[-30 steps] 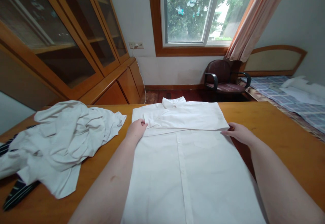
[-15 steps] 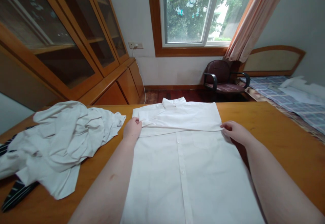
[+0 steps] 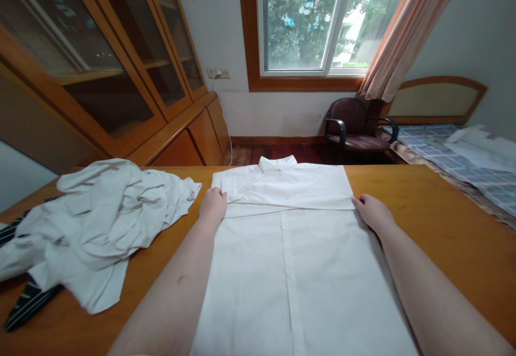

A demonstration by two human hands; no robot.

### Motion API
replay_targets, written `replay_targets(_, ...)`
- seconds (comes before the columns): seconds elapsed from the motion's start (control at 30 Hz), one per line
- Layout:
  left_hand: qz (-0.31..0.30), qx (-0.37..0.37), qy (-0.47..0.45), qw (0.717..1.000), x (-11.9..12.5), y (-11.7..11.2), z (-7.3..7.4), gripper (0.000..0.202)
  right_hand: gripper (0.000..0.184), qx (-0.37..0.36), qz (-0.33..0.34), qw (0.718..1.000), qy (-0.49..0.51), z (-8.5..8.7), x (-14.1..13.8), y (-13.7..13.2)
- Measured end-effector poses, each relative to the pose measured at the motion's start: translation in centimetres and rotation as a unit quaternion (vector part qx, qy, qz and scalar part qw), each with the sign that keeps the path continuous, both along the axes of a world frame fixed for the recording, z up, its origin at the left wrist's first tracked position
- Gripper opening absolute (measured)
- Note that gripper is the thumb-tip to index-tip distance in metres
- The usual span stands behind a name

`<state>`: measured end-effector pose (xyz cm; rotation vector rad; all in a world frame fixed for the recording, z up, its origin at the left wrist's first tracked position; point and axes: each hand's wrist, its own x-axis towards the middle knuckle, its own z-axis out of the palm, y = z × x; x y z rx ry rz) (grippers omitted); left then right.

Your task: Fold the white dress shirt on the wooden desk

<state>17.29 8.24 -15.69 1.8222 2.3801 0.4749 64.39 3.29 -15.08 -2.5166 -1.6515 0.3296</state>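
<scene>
A white button-front shirt (image 3: 290,286) lies flat on the wooden table (image 3: 435,221), collar (image 3: 277,163) at the far side. Its upper part is folded down in a layer across the chest, with the fold's lower edge running sideways. My left hand (image 3: 213,208) sits at the left end of that edge, fingers curled onto the cloth. My right hand (image 3: 373,213) pinches the right end of the edge. Both forearms are bare and reach over the table from the near side.
A crumpled white garment (image 3: 97,221) lies on the table to the left, over a dark striped tie (image 3: 30,302). Beyond the table's far edge stand a wooden glass-fronted cabinet (image 3: 100,65), a dark chair (image 3: 350,125) and a bed (image 3: 475,168).
The right end of the folded layer has drawn inward, now lining up with the shirt's side. My right hand has moved left with it, and the view has shifted slightly.
</scene>
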Motion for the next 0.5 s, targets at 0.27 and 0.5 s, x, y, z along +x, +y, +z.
replay_targets(0.27,-0.004,-0.015,0.007,1.000,0.1,-0.2,0.1,0.027,0.049,0.021,-0.010,0.998,0.057,0.6,0.2,1.9)
replay_targets(0.5,-0.012,-0.020,0.005,1.000,0.1,-0.2,0.0,0.027,0.039,0.003,0.003,0.998,0.062,0.9,-0.3,5.6)
